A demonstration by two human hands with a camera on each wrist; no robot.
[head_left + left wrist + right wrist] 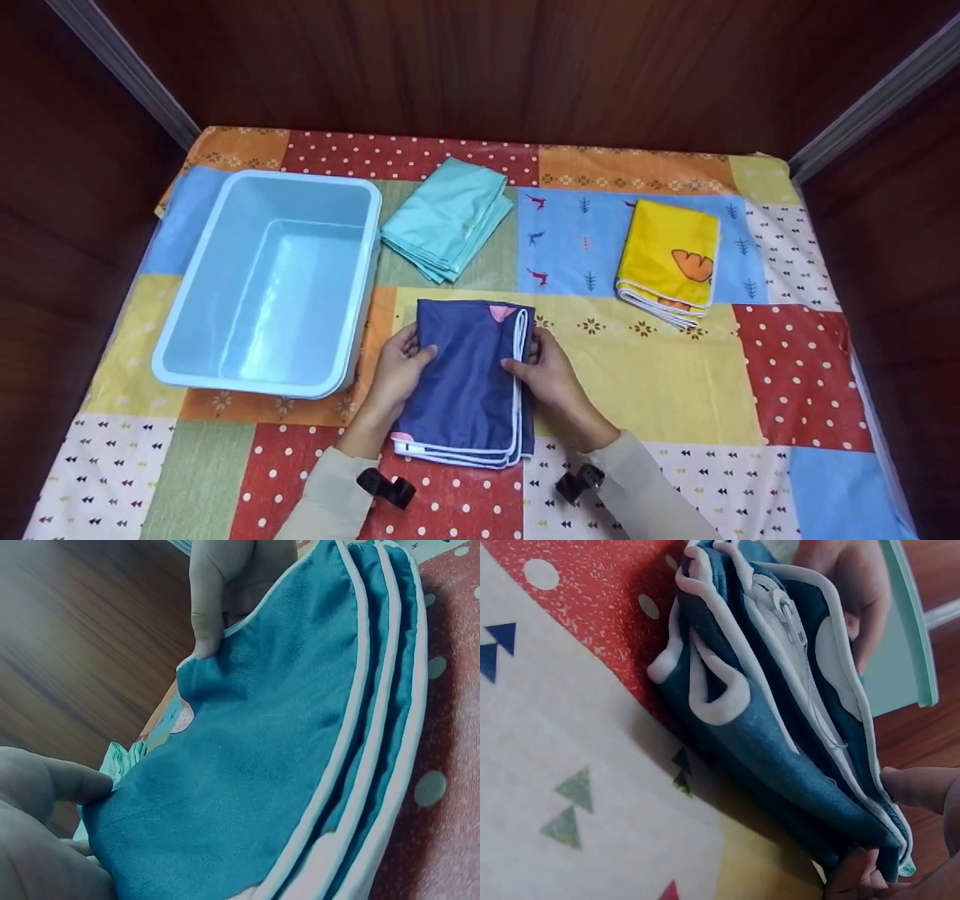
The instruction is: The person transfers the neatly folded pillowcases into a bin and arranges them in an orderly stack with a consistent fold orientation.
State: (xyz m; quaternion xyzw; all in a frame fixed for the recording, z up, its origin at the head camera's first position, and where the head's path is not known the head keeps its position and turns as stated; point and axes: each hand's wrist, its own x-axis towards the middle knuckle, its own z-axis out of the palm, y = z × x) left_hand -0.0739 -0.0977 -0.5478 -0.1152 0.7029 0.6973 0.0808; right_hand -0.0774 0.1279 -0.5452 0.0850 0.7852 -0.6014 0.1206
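Two pinch grips, left hand (394,369) and right hand (553,375), on folded navy cloth (466,375), long axis near-to-far, layered end nearest.

- One light-blue rectangular plastic tub (292,315).
- Three folded cloths right of the tub: turquoise cloth (448,217), navy cloth (465,382), yellow cloth (656,244).
- Two hands right of the tub: left hand (394,375), right hand (553,376).
- Two beige sleeves (330,487) and two black wrist devices (384,487), all nearer than the tub.
- One patchwork tablecloth (645,375) under the tub.
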